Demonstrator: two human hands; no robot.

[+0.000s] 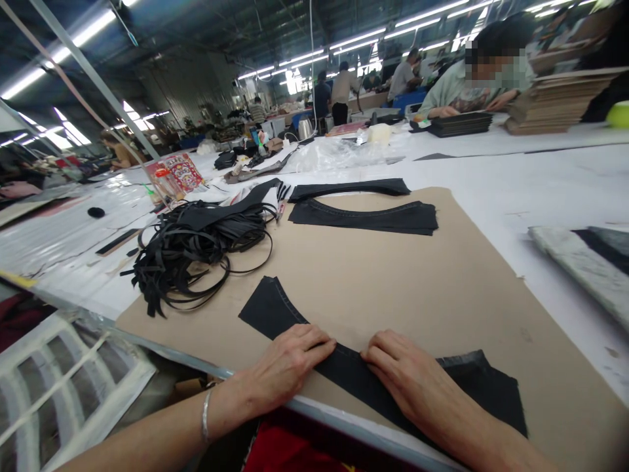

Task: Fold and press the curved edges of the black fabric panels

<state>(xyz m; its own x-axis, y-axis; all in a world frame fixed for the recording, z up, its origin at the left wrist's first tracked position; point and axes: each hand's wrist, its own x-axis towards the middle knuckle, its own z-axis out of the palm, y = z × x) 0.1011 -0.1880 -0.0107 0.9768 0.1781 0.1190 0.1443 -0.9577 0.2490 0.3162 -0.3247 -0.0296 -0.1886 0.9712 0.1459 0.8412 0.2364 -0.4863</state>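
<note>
A curved black piece of fabric-like or leather-like material lies across the brown sheet at the table's front edge, a pale line along its inner curve. My left hand presses on its middle, fingers together and thumb tip at the curved edge. A short way to the right, my right hand has its fingers bent and pinched on the same edge. Beyond that hand, the piece's right end is partly turned up. Both palms and the part under them are hidden. Further back lie similar black curved pieces in two groups.
A tangled heap of black strips sits to the left on the brown board. At right is a pale slab with black material. Across the table, a person works near stacked brown sheets. A white slatted rack stands lower left.
</note>
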